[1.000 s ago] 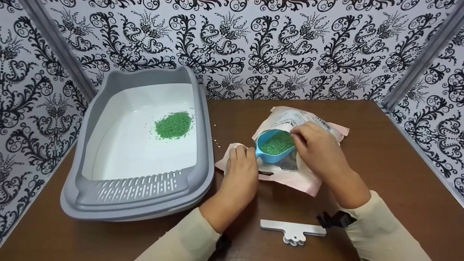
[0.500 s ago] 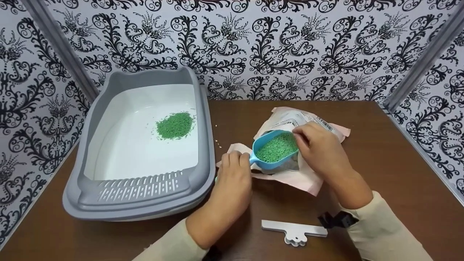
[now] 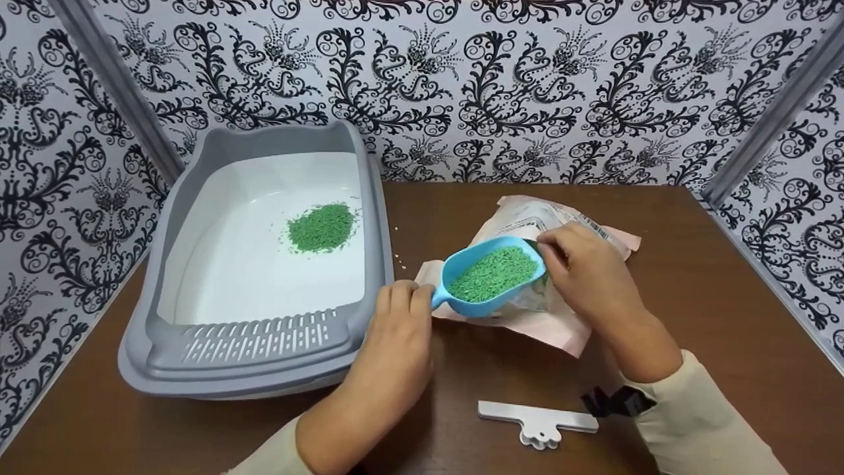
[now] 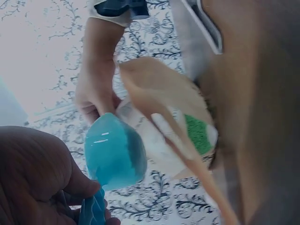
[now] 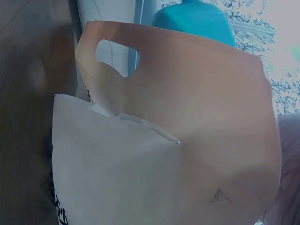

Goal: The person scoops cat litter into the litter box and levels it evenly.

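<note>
My left hand point(image 3: 399, 343) grips the handle of a light blue scoop point(image 3: 476, 308), heaped with green litter granules point(image 3: 498, 274). The scoop is over the near part of a pale pink litter bag point(image 3: 557, 330), its front lip close to my right hand point(image 3: 590, 274). That hand pinches the edge of the bag's mouth. In the left wrist view, the thumb presses the ridged handle point(image 4: 93, 208), and the scoop's underside faces the camera. More green litter point(image 4: 198, 134) shows at the bag. The bag's panel point(image 5: 197, 93), with a cut-out grip hole, fills most of the right wrist view.
A grey-rimmed litter box point(image 3: 377, 218) stands on the left, with a pile of green litter point(image 3: 322, 227) on its white floor. A white bag clip point(image 3: 537, 422) lies near the front of the brown table point(image 3: 712, 316). Patterned walls point(image 3: 527, 86) enclose the back and sides.
My left hand has drawn the filled scoop out of the bag, leftward and toward me, so more of the scoop shows. My right hand keeps its hold on the bag.
</note>
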A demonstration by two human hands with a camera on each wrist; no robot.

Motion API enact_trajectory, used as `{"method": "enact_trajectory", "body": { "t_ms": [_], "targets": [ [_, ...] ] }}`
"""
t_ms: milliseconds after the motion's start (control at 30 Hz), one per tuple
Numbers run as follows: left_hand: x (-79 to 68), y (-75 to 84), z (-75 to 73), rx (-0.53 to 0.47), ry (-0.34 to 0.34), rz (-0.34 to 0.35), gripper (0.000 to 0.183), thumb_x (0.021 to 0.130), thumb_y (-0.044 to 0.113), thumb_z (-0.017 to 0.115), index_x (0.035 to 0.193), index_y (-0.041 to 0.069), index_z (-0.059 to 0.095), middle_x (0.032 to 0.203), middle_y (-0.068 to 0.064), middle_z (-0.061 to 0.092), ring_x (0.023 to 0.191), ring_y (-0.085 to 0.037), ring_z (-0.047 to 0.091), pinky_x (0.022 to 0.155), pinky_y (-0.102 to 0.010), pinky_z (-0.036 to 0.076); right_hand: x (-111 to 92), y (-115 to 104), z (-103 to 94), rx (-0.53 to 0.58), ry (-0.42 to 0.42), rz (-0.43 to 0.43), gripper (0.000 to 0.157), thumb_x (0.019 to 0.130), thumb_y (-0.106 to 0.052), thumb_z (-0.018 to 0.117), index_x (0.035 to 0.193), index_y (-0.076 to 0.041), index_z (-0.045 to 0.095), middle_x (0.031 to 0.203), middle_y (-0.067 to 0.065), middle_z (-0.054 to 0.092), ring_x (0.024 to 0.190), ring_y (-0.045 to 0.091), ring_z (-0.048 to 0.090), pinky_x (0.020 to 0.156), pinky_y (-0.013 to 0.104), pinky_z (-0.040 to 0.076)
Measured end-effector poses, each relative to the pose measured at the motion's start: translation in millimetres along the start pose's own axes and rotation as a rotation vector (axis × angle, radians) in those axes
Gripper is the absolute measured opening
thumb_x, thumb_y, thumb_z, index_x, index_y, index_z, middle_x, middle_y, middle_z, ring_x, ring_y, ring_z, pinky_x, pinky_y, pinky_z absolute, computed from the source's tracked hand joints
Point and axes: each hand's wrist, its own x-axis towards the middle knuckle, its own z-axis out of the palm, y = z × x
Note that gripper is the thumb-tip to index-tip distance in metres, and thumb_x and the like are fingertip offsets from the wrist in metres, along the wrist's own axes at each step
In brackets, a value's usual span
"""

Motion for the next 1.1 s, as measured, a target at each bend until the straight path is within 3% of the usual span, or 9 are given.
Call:
{"method": "enact_trajectory", "body": {
  "t_ms": [100,233,533,767,967,1100],
  "targets": [
    [0.9,0.9,-12.7,-0.02,-0.011,-0.014,0.046,0.077,-0.017,0.061,0.121,-0.001,0.059,0.106,-0.014,0.054,0.098,-0.03,0.051,0.08,-0.04,0.052,-1.1,0.1,-0.6,0.002,-0.006,0.007,0.012,0.097,-0.006,0.068,0.104,0.001,0.075,0.101,0.017,0.073,0.094,0.032,0.069,0.085,0.048,0.057],
    [4.0,-4.4,-27.7,-0.047,0.002,-0.018,0.037,0.088,-0.014,0.061,0.123,-0.003,0.06,0.111,-0.018,0.057,0.101,-0.031,0.055,0.086,-0.042,0.055,-2.4,-0.2,-1.1,-0.002,-0.012,0.01,0.012,0.097,-0.006,0.067,0.104,0.0,0.075,0.1,0.016,0.073,0.092,0.03,0.068,0.082,0.046,0.057],
    [8.3,-39.8,-42.5,-0.033,0.086,-0.041,0.027,0.093,0.002,0.07,0.117,-0.005,0.062,0.105,-0.022,0.066,0.098,-0.036,0.059,0.088,-0.047,0.055,-1.5,-0.6,-2.1,-0.002,-0.024,0.008,0.011,0.098,-0.006,0.068,0.104,-0.001,0.075,0.101,0.015,0.073,0.094,0.03,0.068,0.084,0.046,0.055],
    [3.2,-61.9,-59.0,-0.06,-0.003,-0.206,0.037,0.091,-0.008,0.062,0.128,-0.006,0.063,0.116,-0.023,0.065,0.107,-0.04,0.058,0.096,-0.051,0.053,-1.1,1.1,-0.6,0.001,-0.023,0.0,0.011,0.097,-0.006,0.068,0.104,0.0,0.075,0.101,0.016,0.073,0.093,0.03,0.067,0.083,0.045,0.056],
    [-0.3,-76.3,-62.3,-0.071,0.115,-0.216,0.035,0.088,-0.004,0.063,0.123,-0.005,0.07,0.11,-0.021,0.07,0.099,-0.04,0.061,0.087,-0.053,0.053,-1.0,0.6,1.1,0.0,-0.027,-0.009,0.011,0.097,-0.007,0.068,0.103,0.0,0.074,0.1,0.017,0.073,0.091,0.031,0.067,0.081,0.046,0.056],
    [-1.2,-85.3,-68.9,-0.07,0.1,-0.251,0.035,0.089,-0.001,0.063,0.123,-0.005,0.07,0.11,-0.022,0.07,0.1,-0.04,0.06,0.088,-0.054,0.053,-0.5,0.7,1.0,0.0,-0.039,0.001,0.012,0.098,-0.008,0.067,0.104,0.0,0.074,0.102,0.017,0.073,0.094,0.032,0.068,0.085,0.047,0.056]
  ]
}}
